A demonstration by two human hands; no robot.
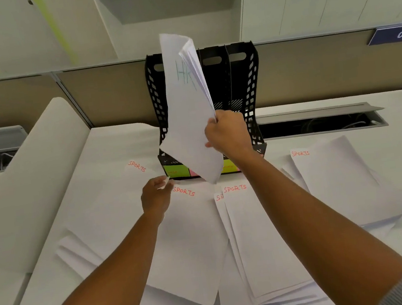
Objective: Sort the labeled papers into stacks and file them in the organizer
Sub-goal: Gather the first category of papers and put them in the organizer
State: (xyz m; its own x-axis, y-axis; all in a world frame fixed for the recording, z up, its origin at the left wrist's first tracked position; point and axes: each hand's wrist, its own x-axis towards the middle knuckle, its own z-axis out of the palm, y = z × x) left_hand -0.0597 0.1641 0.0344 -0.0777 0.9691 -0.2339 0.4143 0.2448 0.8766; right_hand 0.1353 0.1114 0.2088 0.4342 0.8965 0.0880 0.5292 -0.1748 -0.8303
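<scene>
Right hand (227, 133) grips an upright HR stack (189, 107), blocking the black organizer (243, 77) behind it.
Left hand (156, 196), lower, pinches a sheet corner; SPORTS papers (256, 234) lie scattered beneath on the worktop (117, 143).

The organizer (245, 90) stands at the back of my desk (394, 111). My right grip (228, 133) holds a sheaf of papers (187, 118) before it; loose sheets (196, 242) lie on the desk nearer me, under my left grip (156, 196).
</scene>
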